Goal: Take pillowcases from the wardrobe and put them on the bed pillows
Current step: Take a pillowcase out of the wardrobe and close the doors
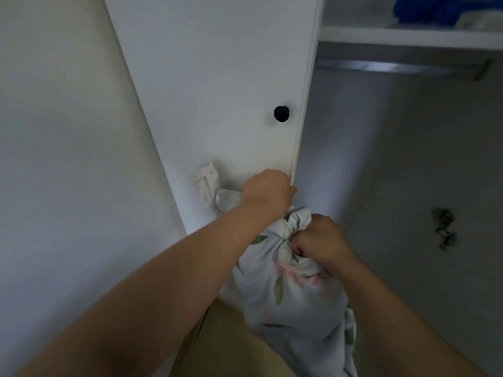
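I stand in front of the white wardrobe door point(217, 91), which has a round black knob point(281, 113). My left hand point(268, 190) is closed at the door's right edge, with a bunched end of floral pillowcase fabric point(208, 183) sticking out to its left. My right hand point(319, 240) grips a gathered white pillowcase with pink flowers and green leaves point(294, 300), which hangs down below my fist. Whether both hands hold one cloth or two separate ones is hidden by my left forearm.
The open wardrobe interior point(408, 172) lies to the right, with a shelf point(408, 36) above carrying blue and pale folded items point(424, 9). A metal hanging rail point(381, 67) runs under the shelf. A dark blotch point(443, 227) marks the inner wall. A plain wall stands left.
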{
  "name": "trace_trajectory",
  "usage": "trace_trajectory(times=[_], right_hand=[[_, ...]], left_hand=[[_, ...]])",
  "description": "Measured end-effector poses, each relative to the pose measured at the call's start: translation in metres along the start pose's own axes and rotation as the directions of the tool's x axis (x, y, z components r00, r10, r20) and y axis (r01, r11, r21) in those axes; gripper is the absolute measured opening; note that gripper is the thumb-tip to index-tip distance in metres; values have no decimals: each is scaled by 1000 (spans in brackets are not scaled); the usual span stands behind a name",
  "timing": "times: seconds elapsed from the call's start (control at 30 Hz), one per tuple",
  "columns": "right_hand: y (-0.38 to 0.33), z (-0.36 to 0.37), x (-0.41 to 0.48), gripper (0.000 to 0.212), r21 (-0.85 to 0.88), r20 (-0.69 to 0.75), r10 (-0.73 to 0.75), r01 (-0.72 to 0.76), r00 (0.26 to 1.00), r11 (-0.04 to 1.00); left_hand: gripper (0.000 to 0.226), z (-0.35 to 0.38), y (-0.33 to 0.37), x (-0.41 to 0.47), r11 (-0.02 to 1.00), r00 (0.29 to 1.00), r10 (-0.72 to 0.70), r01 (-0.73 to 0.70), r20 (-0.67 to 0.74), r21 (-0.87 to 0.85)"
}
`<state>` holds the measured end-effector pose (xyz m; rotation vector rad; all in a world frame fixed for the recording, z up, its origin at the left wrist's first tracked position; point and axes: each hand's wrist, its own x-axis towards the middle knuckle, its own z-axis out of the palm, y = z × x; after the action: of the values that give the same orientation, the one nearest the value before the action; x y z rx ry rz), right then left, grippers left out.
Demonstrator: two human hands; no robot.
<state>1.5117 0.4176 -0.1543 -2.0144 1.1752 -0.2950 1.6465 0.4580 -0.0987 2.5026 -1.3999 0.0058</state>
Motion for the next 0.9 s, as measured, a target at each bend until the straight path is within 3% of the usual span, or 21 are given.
trace_trajectory(times=[0.13, 0.5, 0.63, 0.7, 0.77, 0.83, 0.9], right_hand=[[2, -1, 15, 24, -17, -39, 14, -15, 999, 1000], [-6, 2, 26, 40, 34, -113, 130, -127, 985, 991], [-7, 0, 21, 30, 46, -151, 151, -145, 977, 988], [-7, -1, 16, 28, 57, -165, 160, -152, 973, 987], [-3, -2, 7, 29, 97, -178, 187, -172, 966, 980], [7, -7, -7, 24, 164, -193, 233, -203, 953, 965], [17, -12, -24, 21, 240, -190, 278, -230, 942, 943]], left_hand=[[26, 7, -5, 24, 996, 995, 73, -70, 65, -45], [24, 18, -12, 70, 978, 979, 192, -184, 76, -101], [23, 17, -17, 76, 969, 968, 229, -215, 108, -124], [33, 13, -18, 76, 949, 944, 294, -270, 146, -166], [53, 9, -19, 70, 890, 851, 437, -361, 293, -281], [66, 9, -16, 57, 800, 638, 600, -481, 483, -358], [77, 21, -15, 37, 688, 464, 683, -668, 564, -283]])
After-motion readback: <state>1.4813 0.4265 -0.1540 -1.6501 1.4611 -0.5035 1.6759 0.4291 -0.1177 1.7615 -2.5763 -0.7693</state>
